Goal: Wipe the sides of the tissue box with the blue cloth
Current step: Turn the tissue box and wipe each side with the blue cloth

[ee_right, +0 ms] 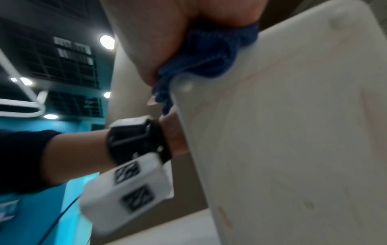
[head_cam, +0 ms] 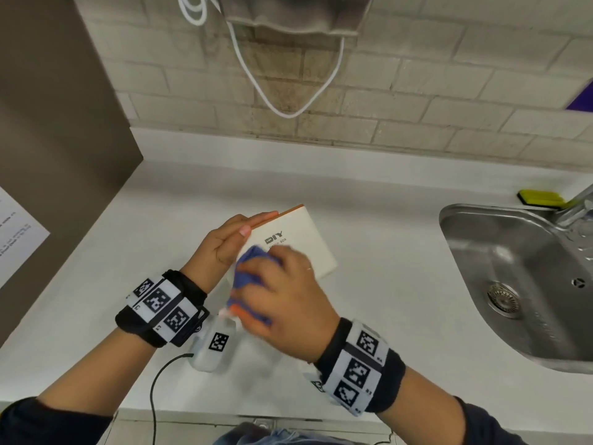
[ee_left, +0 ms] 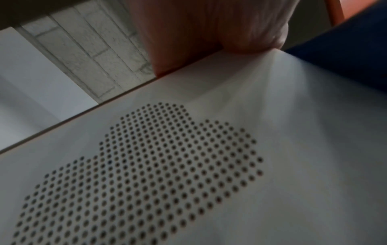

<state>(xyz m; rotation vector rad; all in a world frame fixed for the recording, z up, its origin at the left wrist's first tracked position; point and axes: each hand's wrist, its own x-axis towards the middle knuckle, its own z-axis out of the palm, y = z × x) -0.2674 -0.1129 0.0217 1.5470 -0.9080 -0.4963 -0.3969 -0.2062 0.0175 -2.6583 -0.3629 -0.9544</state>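
Left of the sink, on the white counter, the tissue box is tipped up off its base, prob. so the side faces are reachable. Left hand braces it, fingers straight along the box's orange top edge, palm flat vs. the face away from the sink; steadying, not gripping. Right hand has fingers curled round the bunched blue cloth, pressing it on the box's near corner w/ the printed face up. Judging by that, wiping is underway on this face/edge; other sides likely remain.

Hard to read: right hand is motion-blurred in head view and covers the box's near end, so cloth contact patch is unclear. Left wrist view shows only a dotted panel and a bit of palm. Box base resting point on counter: hidden. Faucet beside sink is cut off at frame edge.
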